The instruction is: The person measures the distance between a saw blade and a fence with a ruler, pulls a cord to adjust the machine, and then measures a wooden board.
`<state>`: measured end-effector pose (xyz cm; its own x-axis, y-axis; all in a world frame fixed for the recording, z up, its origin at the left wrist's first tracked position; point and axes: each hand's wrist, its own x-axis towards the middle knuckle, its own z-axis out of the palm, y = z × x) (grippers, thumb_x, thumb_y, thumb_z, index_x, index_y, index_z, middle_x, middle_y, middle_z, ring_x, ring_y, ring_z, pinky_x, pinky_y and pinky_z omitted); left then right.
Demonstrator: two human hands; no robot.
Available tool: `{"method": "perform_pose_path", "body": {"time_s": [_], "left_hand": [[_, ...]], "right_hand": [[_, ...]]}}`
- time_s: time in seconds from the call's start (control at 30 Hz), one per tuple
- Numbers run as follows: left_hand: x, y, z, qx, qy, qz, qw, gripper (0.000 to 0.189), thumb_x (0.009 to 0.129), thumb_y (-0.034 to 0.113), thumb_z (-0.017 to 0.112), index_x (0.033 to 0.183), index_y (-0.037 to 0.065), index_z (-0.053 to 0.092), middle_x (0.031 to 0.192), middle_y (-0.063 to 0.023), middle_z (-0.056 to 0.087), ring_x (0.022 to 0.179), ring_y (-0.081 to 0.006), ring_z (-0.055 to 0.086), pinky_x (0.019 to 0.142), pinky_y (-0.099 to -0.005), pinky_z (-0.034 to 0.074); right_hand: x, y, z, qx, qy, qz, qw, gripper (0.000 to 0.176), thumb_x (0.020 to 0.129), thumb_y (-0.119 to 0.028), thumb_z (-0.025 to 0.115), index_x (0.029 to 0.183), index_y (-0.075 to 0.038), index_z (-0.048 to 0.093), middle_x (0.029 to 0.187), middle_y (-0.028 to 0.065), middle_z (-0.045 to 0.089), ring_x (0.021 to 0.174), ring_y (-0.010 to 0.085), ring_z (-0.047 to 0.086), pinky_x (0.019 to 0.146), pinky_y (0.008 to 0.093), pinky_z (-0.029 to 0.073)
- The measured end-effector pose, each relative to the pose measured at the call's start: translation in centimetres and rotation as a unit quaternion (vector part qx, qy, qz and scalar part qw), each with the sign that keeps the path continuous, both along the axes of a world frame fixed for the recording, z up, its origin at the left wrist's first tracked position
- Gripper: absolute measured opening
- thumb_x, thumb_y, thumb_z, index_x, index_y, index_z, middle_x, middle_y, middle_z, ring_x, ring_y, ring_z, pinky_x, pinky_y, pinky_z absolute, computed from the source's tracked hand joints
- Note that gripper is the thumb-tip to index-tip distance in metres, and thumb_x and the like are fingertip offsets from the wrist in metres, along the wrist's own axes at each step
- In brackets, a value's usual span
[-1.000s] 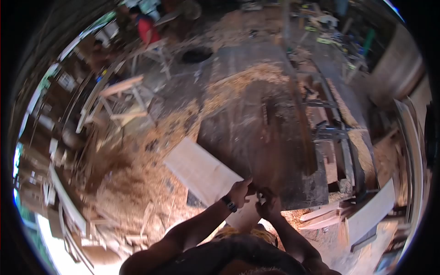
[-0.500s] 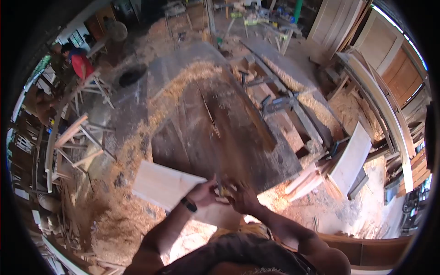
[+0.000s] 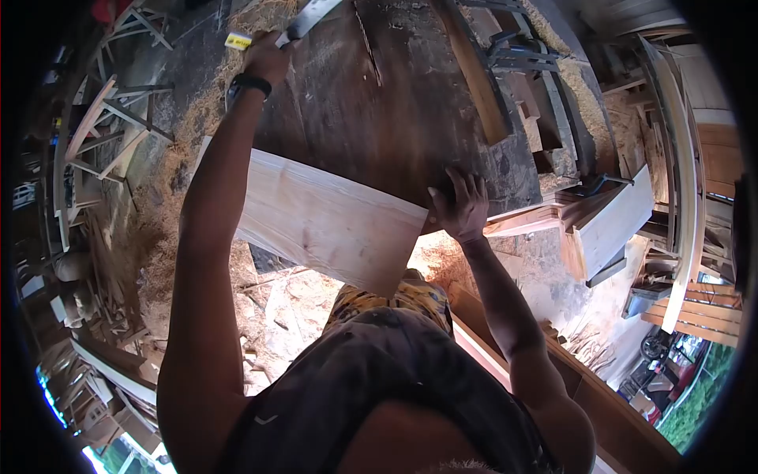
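My left hand (image 3: 267, 62), with a dark band at its wrist, reaches far forward over the bench's left side. Its fingers are closed round a tool with a flat silver blade (image 3: 312, 20) and a yellow-and-white end (image 3: 238, 41); its exact kind does not show. My right hand (image 3: 464, 201) lies with fingers apart at the bench's near edge, beside the right corner of a pale wooden board (image 3: 332, 217). That board lies slanted across the near edge of the dark workbench (image 3: 355, 118), its near corner overlapping my patterned shorts (image 3: 355, 302).
A long wooden strip (image 3: 474, 75) runs along the bench's right side, next to dark clamps (image 3: 521, 55). More boards (image 3: 612, 221) lean at the right. Wooden frames (image 3: 118, 118) stand at the left. Wood shavings (image 3: 178, 213) cover the floor.
My hands, together over the board before, are now apart. The left has gone forward and left with the tool; the right has moved right to the bench edge. My view has tilted down.
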<state>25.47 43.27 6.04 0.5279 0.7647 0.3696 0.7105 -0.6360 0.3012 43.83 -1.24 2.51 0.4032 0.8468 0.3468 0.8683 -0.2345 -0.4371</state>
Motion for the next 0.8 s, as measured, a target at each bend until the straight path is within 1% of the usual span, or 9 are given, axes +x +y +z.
{"method": "perform_pose_path", "body": {"time_s": [0.17,0.27,0.33,0.37,0.43,0.47,0.57,0.67,0.8], "left_hand": [[3.9,1.4,-5.1,0.055,0.011,-0.087,0.995,0.037,0.082,0.03,0.074,0.113,0.01,0.068,0.119,-0.0106,0.062,0.11,-0.0318,0.06,0.092,-0.0432,0.047],[7.5,-1.5,-4.5,-0.034,0.058,-0.072,0.995,0.039,0.082,0.03,0.074,0.117,0.014,0.067,0.123,-0.0099,0.061,0.115,-0.03,0.058,0.097,-0.0446,0.046],[9.2,-1.8,-6.5,0.099,0.06,-0.064,0.991,0.039,0.084,0.028,0.072,0.12,0.016,0.064,0.141,-0.0099,0.052,0.115,-0.0301,0.061,0.092,-0.0458,0.05],[9.9,-1.9,-7.4,0.097,0.062,-0.063,0.991,0.039,0.084,0.028,0.072,0.12,0.016,0.064,0.141,-0.0099,0.052,0.115,-0.0301,0.061,0.092,-0.0458,0.05],[11.4,-2.1,-9.2,0.022,0.005,-0.05,0.998,0.033,0.087,0.02,0.06,0.119,0.012,0.064,0.127,-0.025,0.056,0.11,-0.0433,0.059,0.094,-0.0511,0.049],[11.9,-4.7,-3.7,-0.199,0.036,-0.028,0.979,0.03,0.089,0.025,0.057,0.113,0.009,0.066,0.136,-0.0241,0.054,0.121,-0.0431,0.053,0.104,-0.0489,0.042],[12.7,-2.3,-10.3,-0.116,-0.044,-0.037,0.992,0.027,0.085,0.016,0.059,0.109,0.004,0.065,0.145,-0.0222,0.046,0.126,-0.0428,0.048,0.106,-0.0472,0.042],[12.3,-3.4,-8.2,-0.062,-0.03,-0.139,0.988,0.028,0.079,0.006,0.06,0.107,0.001,0.063,0.151,-0.0196,0.039,0.126,-0.0433,0.048,0.106,-0.0477,0.042],[12.6,-4.4,-6.1,-0.091,0.004,-0.125,0.988,0.035,0.074,-0.001,0.059,0.11,0.0,0.061,0.156,-0.017,0.032,0.127,-0.0444,0.046,0.106,-0.0482,0.042]], "right_hand": [[0.1,0.2,-1.0,0.026,0.008,-0.012,1.0,0.04,0.08,-0.024,0.073,0.116,-0.007,0.065,0.111,0.0119,0.066,0.096,0.0354,0.06,0.085,0.0445,0.049],[0.2,0.3,-0.9,0.037,0.008,-0.009,0.999,0.036,0.08,-0.021,0.072,0.112,-0.007,0.066,0.11,0.0117,0.067,0.094,0.0351,0.06,0.083,0.0441,0.05],[0.2,0.4,-1.0,0.044,0.008,-0.005,0.999,0.033,0.08,-0.02,0.071,0.11,-0.006,0.066,0.11,0.0116,0.067,0.093,0.0351,0.061,0.083,0.044,0.05],[0.2,0.2,-1.0,0.043,0.016,-0.009,0.999,0.03,0.08,-0.016,0.071,0.107,-0.005,0.066,0.109,0.0125,0.067,0.092,0.0352,0.061,0.082,0.0434,0.05],[0.2,0.1,-0.9,0.039,0.025,-0.012,0.999,0.026,0.08,-0.013,0.07,0.104,-0.004,0.067,0.108,0.0135,0.068,0.091,0.0354,0.062,0.082,0.0429,0.05],[0.3,0.2,-0.7,0.036,0.023,-0.01,0.999,0.025,0.08,-0.011,0.07,0.104,-0.004,0.067,0.108,0.0134,0.068,0.09,0.0351,0.062,0.082,0.0427,0.05],[0.4,0.1,-0.6,0.033,0.022,-0.009,0.999,0.024,0.079,-0.009,0.068,0.103,-0.005,0.067,0.108,0.0129,0.068,0.089,0.0344,0.062,0.08,0.0424,0.05],[0.4,0.0,-1.0,0.037,0.024,-0.01,0.999,0.024,0.079,-0.009,0.068,0.102,-0.005,0.067,0.108,0.0123,0.068,0.088,0.0337,0.062,0.079,0.0421,0.05],[0.6,0.0,-1.0,0.031,0.022,-0.011,0.999,0.023,0.078,-0.008,0.068,0.102,-0.006,0.067,0.109,0.0115,0.068,0.089,0.0328,0.062,0.079,0.0412,0.051]]}}
